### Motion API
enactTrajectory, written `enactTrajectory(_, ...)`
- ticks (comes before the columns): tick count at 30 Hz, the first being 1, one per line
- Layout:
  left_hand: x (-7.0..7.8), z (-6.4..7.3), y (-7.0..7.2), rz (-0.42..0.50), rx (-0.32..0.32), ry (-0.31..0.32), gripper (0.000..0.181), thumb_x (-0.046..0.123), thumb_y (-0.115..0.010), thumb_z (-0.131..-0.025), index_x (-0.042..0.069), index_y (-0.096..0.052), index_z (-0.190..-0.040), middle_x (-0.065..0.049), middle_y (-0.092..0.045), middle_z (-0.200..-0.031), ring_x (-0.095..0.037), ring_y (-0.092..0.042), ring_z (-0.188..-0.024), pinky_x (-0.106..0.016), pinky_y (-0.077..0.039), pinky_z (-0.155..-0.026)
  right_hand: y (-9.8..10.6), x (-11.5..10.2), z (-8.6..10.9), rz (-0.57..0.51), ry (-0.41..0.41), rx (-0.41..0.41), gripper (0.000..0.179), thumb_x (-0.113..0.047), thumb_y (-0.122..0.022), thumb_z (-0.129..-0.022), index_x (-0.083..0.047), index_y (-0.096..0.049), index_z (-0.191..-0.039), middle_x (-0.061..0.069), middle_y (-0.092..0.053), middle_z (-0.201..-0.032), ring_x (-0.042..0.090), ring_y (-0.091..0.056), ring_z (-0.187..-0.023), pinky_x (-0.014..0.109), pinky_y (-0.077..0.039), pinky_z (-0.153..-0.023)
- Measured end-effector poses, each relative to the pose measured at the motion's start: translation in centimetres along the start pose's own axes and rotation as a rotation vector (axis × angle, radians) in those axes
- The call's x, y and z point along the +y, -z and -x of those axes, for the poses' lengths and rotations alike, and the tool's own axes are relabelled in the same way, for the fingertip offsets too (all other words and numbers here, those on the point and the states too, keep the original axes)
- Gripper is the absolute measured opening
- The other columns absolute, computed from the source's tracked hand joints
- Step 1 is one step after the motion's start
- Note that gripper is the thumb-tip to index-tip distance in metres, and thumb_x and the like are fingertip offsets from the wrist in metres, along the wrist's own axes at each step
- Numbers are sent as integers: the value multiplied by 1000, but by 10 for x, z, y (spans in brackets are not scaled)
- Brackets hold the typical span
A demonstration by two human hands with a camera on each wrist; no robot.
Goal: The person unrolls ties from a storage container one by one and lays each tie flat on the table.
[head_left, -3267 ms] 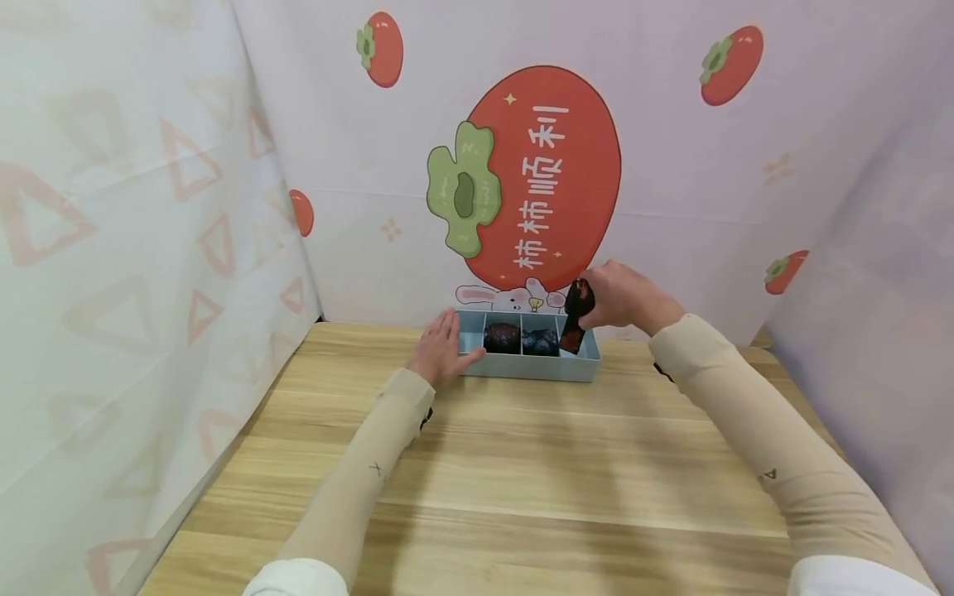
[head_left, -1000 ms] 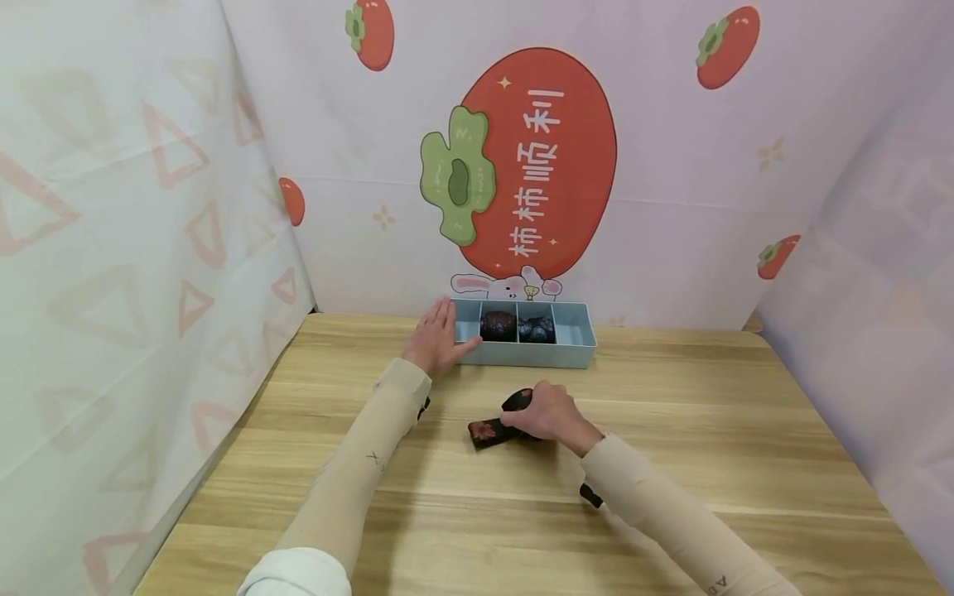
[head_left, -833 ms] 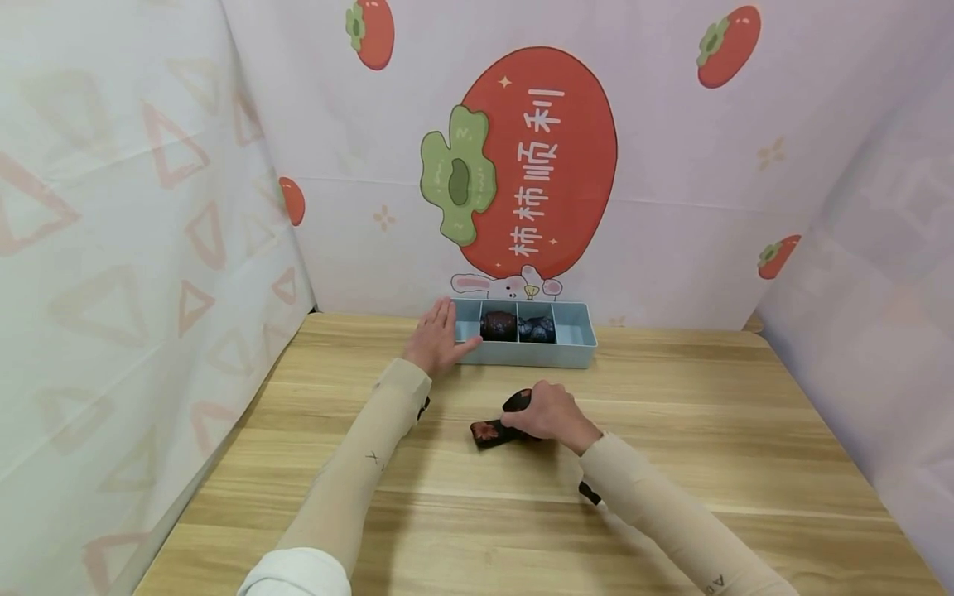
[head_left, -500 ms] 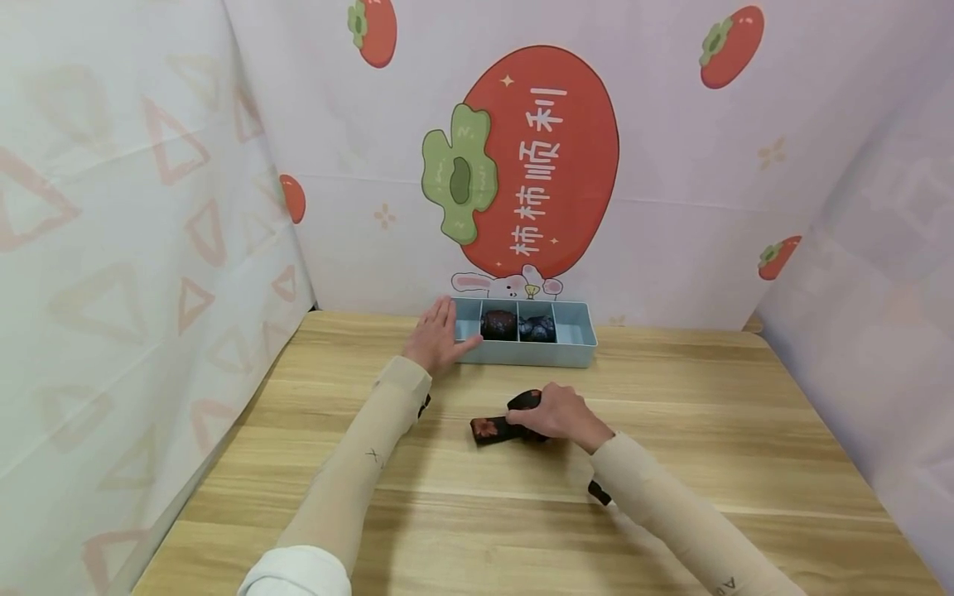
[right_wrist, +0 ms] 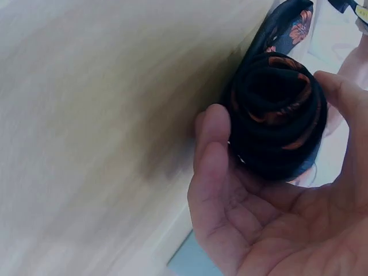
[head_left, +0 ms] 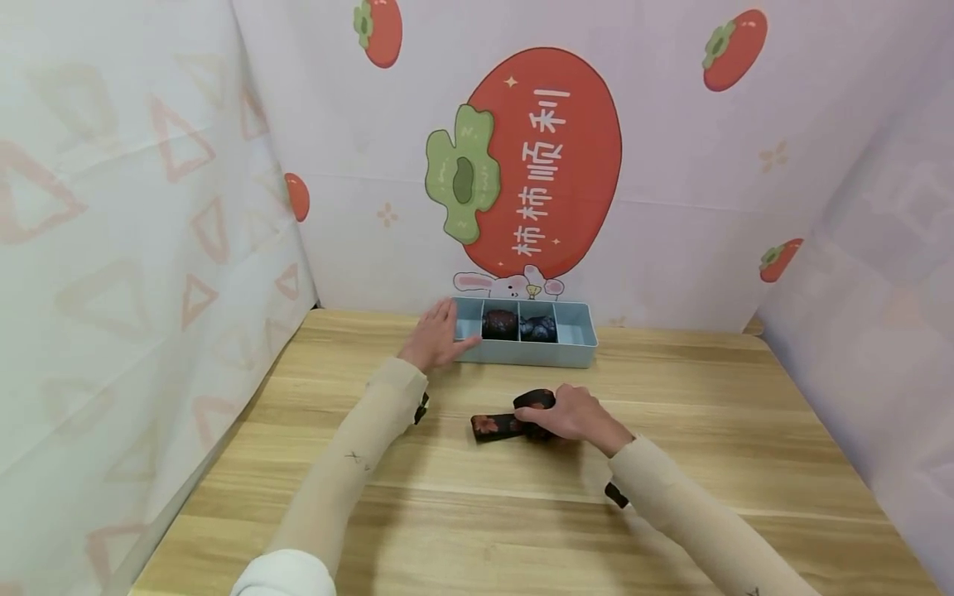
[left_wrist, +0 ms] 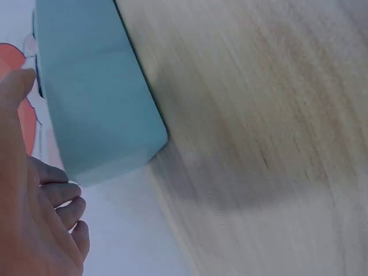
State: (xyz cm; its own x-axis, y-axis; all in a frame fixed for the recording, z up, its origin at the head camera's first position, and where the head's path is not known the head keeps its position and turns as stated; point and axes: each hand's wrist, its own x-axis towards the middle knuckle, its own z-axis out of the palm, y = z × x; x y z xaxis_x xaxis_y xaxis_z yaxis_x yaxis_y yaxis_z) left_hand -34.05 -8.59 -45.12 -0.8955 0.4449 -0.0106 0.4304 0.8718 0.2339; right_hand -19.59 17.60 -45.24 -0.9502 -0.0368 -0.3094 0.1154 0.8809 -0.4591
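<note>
Right grip (head_left: 577, 414) has its fingers curled round one cloth roll (right_wrist: 279, 138). Left grip (head_left: 434, 338), fingers straight, touches the left end of one blue box (head_left: 522, 354). The box has four parts; the middle two hold one dark red roll (head_left: 500, 325) and one dark blue roll (head_left: 538, 329). The cloth roll, black with orange flowers, is wound in loops, tail pointing left, low at the counter (head_left: 507, 521) in front of the box.

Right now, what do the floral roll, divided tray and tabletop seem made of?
Floral roll: probably soft, fairly matte fabric, winding in layered folds; fibre unclear. Divided tray: likely smooth plastic, low sheen, with thin walls and rounded corners. Tabletop: smooth wood or wood-look laminate; pale grain shows, core unseen.
</note>
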Motion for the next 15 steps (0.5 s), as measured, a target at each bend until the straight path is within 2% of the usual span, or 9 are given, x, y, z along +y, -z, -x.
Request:
enactTrajectory(5,4,18,8,-7,92,-67,85,52,-46,-109,-12,-26,-161,-29,-33,-168,-41,-30,-159,-49,-24,-133,8,6,3,37,20,-6,72,-73,-68,-86,-2,-60,-92,10,-55,-80,22,-54,-69,30,-38,-58)
enactTrajectory(9,6,35,11,-56,195,-120,67,42,-55,-107,-11,-46,-147,-27,-58,-143,-40,-54,-138,-49,-42,-121,15,8,8,72,55,23,66,-71,-68,-88,-6,-56,-80,5,-49,-71,19,-51,-63,29,-37,-56)
enactTrajectory(12,8,50,9,-76,253,-134,57,37,-62,-103,-7,-54,-138,-24,-65,-130,-38,-63,-124,-50,-53,-107,23,8,12,99,101,51,63,-67,-69,-90,-11,-51,-68,0,-43,-61,16,-46,-57,28,-35,-54)
enactTrajectory(15,15,65,8,-10,251,-136,54,32,-68,-99,-5,-57,-137,-21,-68,-129,-36,-67,-118,-49,-58,-100,35,8,16,123,167,77,61,-60,-70,-93,-14,-47,-60,-3,-38,-54,14,-41,-53,28,-33,-52)
